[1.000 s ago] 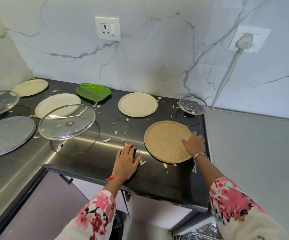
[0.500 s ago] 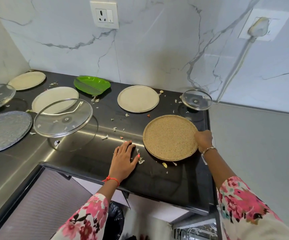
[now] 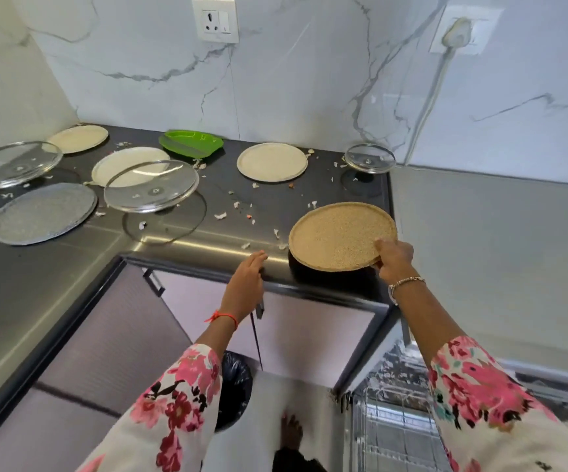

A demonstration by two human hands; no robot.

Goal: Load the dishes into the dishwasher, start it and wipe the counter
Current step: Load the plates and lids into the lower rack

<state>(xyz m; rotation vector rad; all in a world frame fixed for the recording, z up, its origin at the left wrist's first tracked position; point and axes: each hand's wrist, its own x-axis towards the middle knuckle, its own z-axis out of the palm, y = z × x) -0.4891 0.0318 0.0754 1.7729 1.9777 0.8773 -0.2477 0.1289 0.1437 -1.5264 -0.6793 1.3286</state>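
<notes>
Fingers [image 3: 383, 246] of the right hand [image 3: 396, 264] grasp the near right rim of the tan speckled plate [image 3: 338, 235], with the thumb lying on top and the rest hidden under the rim. The plate is at the front right corner of the dark counter [image 3: 276, 195], tilted, its near edge raised over a dark shadow.

Left of those fingers, the left hand [image 3: 245, 287] is released: its fingers [image 3: 257, 262] are straight and close together, holding nothing, with their tips at the counter's front edge just beside the plate.

Beyond the grasping fingers, near the wall, stands a small glass lid [image 3: 370, 158]. A cream plate [image 3: 272, 161] lies to its left. Farther left is a green leaf-shaped dish [image 3: 190, 143]. In front of that, a large glass lid [image 3: 151, 186] sits tilted and partly covers a second cream plate [image 3: 122, 161].

Well to the left lie a grey plate [image 3: 42, 212], another glass lid [image 3: 13, 163] and a third cream plate [image 3: 78, 138]. Pale food scraps [image 3: 219, 216] are scattered on the counter between the left fingers and the far dishes.

Below the right wrist, at floor level, a wire dishwasher rack [image 3: 395, 424] shows. A black bin bag [image 3: 236, 379] sits below the left forearm.
</notes>
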